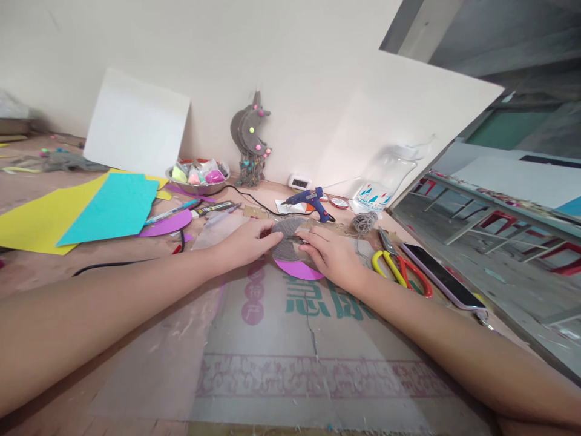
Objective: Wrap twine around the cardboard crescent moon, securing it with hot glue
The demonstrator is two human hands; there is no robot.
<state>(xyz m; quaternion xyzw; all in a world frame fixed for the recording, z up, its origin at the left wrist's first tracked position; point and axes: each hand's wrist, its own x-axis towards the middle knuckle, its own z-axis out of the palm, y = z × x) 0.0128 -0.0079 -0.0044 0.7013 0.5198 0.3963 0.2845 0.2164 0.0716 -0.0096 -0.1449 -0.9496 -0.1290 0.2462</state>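
A grey yarn-covered crescent piece point(285, 249) sits in front of me on a printed plastic sheet. My left hand point(254, 242) grips its left edge, thumb on top and fingers at the far side. At its right edge, my right hand point(333, 254) has thumb and forefinger pinched together near the inner curve; whether a yarn strand is between them is too small to tell. Purple paper point(298, 270) shows beneath the crescent on the near side. A ball of grey yarn point(364, 223) lies to the right, with a loose strand trailing from it.
A blue glue gun point(313, 201) stands beyond my hands. Scissors point(399, 266) and a phone point(445, 275) lie to the right. Turquoise paper point(113, 209) and a bowl of clay packets point(200, 177) are left. A finished grey moon point(251, 136) hangs against the wall, beside a clear jar point(385, 175).
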